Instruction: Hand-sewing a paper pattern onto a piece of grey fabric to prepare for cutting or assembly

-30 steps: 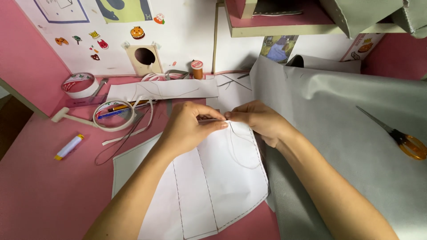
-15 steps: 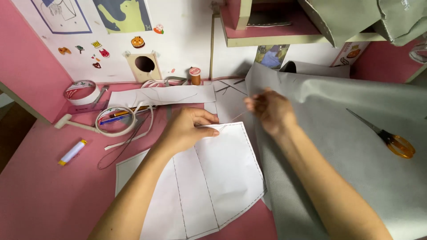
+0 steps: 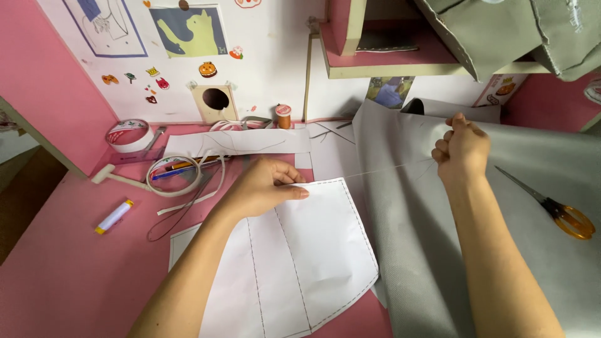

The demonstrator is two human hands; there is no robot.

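My left hand [image 3: 266,186] presses flat on the top edge of a white paper pattern [image 3: 300,250] with dashed lines, lying on the pink table. My right hand [image 3: 462,145] is raised to the right, fingers pinched shut on a thin thread [image 3: 388,169] that runs taut from the pattern's top right corner. Grey fabric [image 3: 432,250] lies under the pattern's right side and beneath my right arm.
Orange-handled scissors [image 3: 557,209] rest on the fabric at the right. A tape roll [image 3: 128,134], a coiled strip with pens [image 3: 178,172], a glue stick [image 3: 114,216] and a thread spool [image 3: 283,116] lie at the left and back. A shelf [image 3: 400,62] hangs overhead.
My right hand has pulled away from the pattern's top edge up and to the right, drawing the thread out taut. My left hand stays pressed on the paper.
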